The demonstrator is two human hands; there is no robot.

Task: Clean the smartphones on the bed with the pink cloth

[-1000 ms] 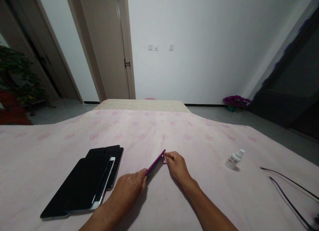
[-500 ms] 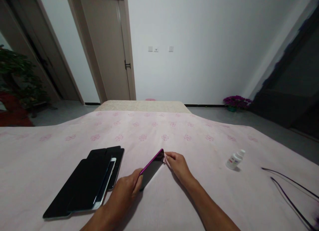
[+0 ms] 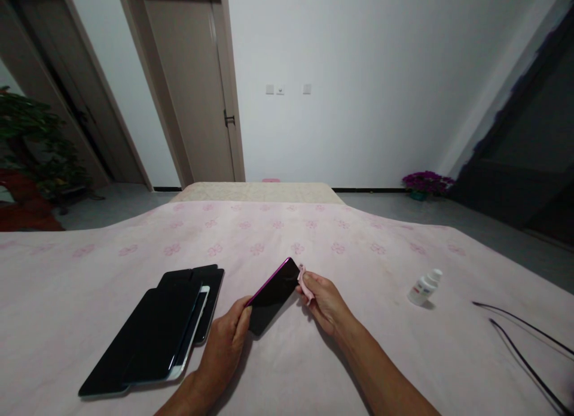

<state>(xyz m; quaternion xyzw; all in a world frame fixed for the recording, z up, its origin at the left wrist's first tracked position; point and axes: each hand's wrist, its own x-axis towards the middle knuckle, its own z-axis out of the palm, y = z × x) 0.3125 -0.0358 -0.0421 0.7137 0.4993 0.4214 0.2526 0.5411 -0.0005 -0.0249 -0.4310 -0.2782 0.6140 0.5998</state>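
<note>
A dark phone with a magenta edge (image 3: 274, 296) is tilted above the cloth-covered table. My left hand (image 3: 228, 335) grips its lower left end, thumb on the near side. A small pink cloth (image 3: 305, 286) is pinched in my right hand (image 3: 326, 302), at the phone's upper right end. Whether the cloth touches the phone's edge is hard to tell. Left of my left hand lies a pile of dark-screened devices (image 3: 156, 332), with a white-edged phone (image 3: 192, 335) among them.
A white bottle (image 3: 424, 287) stands on the pink flowered tablecloth (image 3: 278, 236) at the right. Two thin dark stems or cords (image 3: 524, 356) lie at the right edge. Beyond the table are a door, a wall and purple flowers (image 3: 427, 183).
The phone has turned so more of its dark face shows. My right hand has shifted slightly right, and more of the pink cloth is visible.
</note>
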